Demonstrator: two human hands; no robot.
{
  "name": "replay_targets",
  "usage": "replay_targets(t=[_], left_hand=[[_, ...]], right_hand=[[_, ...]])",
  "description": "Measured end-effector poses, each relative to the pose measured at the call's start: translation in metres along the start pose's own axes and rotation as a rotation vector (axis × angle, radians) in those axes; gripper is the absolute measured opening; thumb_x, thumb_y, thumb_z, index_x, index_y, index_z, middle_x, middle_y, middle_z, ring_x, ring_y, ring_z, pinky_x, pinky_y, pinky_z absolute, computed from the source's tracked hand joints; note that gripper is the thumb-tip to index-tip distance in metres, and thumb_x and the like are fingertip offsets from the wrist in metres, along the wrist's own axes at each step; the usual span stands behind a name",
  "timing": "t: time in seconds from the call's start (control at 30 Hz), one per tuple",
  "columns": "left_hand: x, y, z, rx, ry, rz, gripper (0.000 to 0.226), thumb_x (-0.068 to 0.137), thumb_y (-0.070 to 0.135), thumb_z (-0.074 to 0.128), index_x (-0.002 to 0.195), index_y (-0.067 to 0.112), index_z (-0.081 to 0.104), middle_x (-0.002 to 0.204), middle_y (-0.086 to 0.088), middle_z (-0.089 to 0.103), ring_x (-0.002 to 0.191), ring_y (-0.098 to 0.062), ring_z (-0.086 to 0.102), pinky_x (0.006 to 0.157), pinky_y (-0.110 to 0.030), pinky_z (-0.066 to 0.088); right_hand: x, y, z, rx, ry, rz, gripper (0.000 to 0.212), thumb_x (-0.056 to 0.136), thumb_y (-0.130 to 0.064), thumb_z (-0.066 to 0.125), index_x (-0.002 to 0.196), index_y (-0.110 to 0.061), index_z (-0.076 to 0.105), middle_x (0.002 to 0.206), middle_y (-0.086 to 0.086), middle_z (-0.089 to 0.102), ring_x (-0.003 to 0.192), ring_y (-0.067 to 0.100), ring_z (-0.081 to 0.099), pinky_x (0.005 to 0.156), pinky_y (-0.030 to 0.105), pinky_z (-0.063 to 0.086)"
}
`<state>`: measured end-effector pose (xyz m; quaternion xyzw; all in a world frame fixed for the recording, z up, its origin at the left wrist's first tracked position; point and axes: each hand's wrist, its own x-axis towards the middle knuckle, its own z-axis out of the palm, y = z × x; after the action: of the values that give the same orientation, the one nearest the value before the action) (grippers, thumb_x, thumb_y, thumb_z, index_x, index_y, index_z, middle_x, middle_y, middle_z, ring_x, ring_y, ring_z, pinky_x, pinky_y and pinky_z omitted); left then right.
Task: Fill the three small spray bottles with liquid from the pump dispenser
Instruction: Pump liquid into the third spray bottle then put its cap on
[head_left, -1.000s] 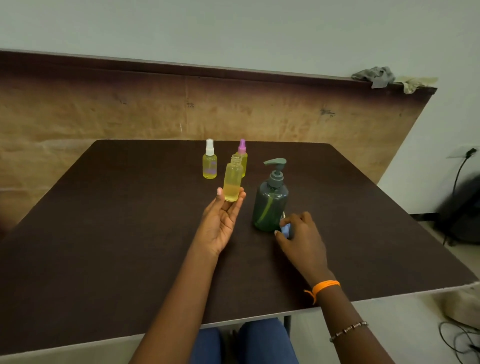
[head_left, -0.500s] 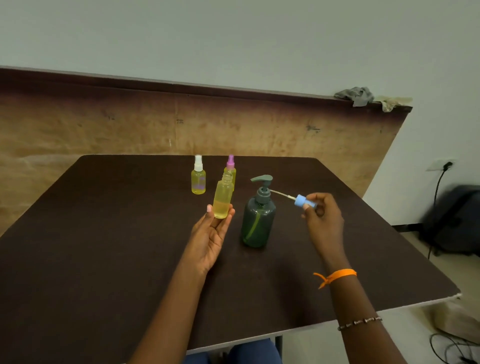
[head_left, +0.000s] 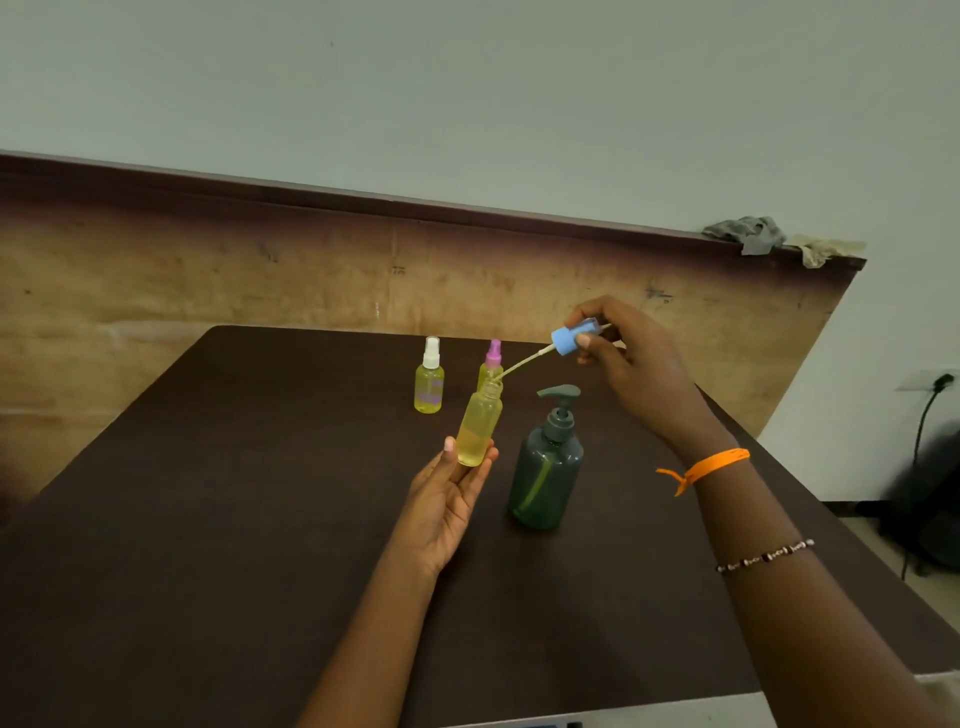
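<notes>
left hand (head_left: 445, 501) holds the open bottle (head_left: 479, 428) upright by its base between thumb and fingertips, above the table (head_left: 208, 519), just left of the green dispenser (head_left: 545, 467). right hand (head_left: 631, 364) pinches the blue spray cap (head_left: 569, 340) above and right of the bottle, fingers curled round it, its dip tube (head_left: 519, 366) slanting down-left with the tip at the bottle's mouth. white-capped bottle (head_left: 429, 384) and pink-capped bottle (head_left: 491, 364) stand capped behind, both holding yellow liquid.

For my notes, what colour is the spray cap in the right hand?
Light blue spray cap, in the right hand; head view.
</notes>
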<state>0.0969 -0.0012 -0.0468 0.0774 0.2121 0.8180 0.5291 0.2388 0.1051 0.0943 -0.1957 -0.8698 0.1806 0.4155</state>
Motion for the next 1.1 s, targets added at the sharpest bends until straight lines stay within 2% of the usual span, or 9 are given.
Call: replay_targets(t=[0.13,0.33,0.47,0.6,0.7,0.83,0.9,1.03,1.1], left_hand=[[0.0,0.001,0.001,0.0,0.005,0.004,0.027,0.096,0.017,0.043,0.103,-0.006,0.057,0.105,-0.021,0.065,0.085,-0.022,0.071,0.07,-0.024,0.058],[0.0,0.002,0.0,-0.039,0.022,0.005,0.027,0.095,0.016,0.044,0.104,-0.006,0.057,0.104,-0.022,0.065,0.084,-0.023,0.071,0.068,-0.025,0.058],[0.0,0.002,-0.001,-0.029,0.031,0.002,0.027,0.095,0.016,0.044,0.105,-0.006,0.056,0.105,-0.022,0.064,0.084,-0.023,0.071,0.07,-0.025,0.058],[0.0,0.003,0.0,-0.021,0.032,0.001,0.026,0.095,0.016,0.044,0.101,-0.006,0.058,0.102,-0.021,0.066,0.085,-0.023,0.071,0.072,-0.026,0.058],[-0.001,0.003,0.001,-0.015,0.028,-0.003,0.027,0.095,0.016,0.044,0.101,-0.006,0.059,0.1,-0.021,0.067,0.084,-0.023,0.071,0.071,-0.026,0.058],[-0.002,0.003,0.002,-0.001,0.014,0.0,0.027,0.094,0.016,0.045,0.102,-0.007,0.058,0.098,-0.019,0.068,0.083,-0.022,0.071,0.068,-0.023,0.058],[-0.001,0.003,0.002,0.004,0.006,0.005,0.027,0.093,0.015,0.046,0.102,-0.007,0.058,0.093,-0.017,0.071,0.081,-0.021,0.071,0.067,-0.022,0.057],[-0.001,0.004,0.002,0.003,-0.02,0.016,0.036,0.076,0.019,0.056,0.101,-0.006,0.058,0.088,-0.014,0.073,0.08,-0.021,0.072,0.066,-0.022,0.057],[-0.001,0.005,0.0,0.0,-0.025,0.02,0.043,0.07,0.02,0.061,0.106,-0.006,0.058,0.09,-0.014,0.073,0.082,-0.022,0.071,0.066,-0.022,0.057]], right_hand=[[0.011,-0.001,0.004,-0.127,-0.096,-0.066,0.016,0.09,0.002,0.054,0.1,-0.008,0.061,0.095,0.0,0.059,0.071,0.012,0.057,0.064,0.006,0.039],[0.025,-0.01,-0.004,-0.134,-0.08,-0.13,0.017,0.09,0.005,0.051,0.101,-0.005,0.06,0.094,0.0,0.058,0.072,0.016,0.059,0.064,0.014,0.044],[0.03,-0.012,-0.003,-0.158,-0.114,-0.136,0.016,0.092,0.004,0.05,0.102,-0.004,0.059,0.095,0.003,0.058,0.072,0.019,0.059,0.062,0.01,0.041],[0.032,-0.013,0.004,-0.203,-0.184,-0.164,0.015,0.089,0.006,0.052,0.1,-0.002,0.059,0.096,0.006,0.059,0.078,0.021,0.054,0.068,0.021,0.041],[0.034,-0.015,0.013,-0.219,-0.292,-0.137,0.017,0.089,0.006,0.052,0.101,-0.002,0.06,0.098,0.006,0.059,0.077,0.013,0.051,0.065,0.007,0.035],[0.037,-0.019,0.026,-0.276,-0.49,-0.112,0.019,0.088,0.001,0.058,0.105,-0.007,0.065,0.096,-0.005,0.057,0.083,0.007,0.049,0.067,0.002,0.033],[0.039,-0.022,0.029,-0.275,-0.545,-0.109,0.024,0.084,0.004,0.063,0.105,-0.007,0.067,0.099,-0.001,0.063,0.088,0.011,0.054,0.072,0.005,0.039],[0.044,-0.028,0.03,-0.245,-0.604,-0.091,0.028,0.078,0.009,0.067,0.102,-0.005,0.069,0.105,0.008,0.067,0.095,0.02,0.062,0.084,0.031,0.051],[0.049,-0.03,0.03,-0.269,-0.635,-0.08,0.026,0.079,0.006,0.067,0.102,-0.006,0.069,0.103,0.006,0.067,0.091,0.017,0.061,0.082,0.029,0.05]])
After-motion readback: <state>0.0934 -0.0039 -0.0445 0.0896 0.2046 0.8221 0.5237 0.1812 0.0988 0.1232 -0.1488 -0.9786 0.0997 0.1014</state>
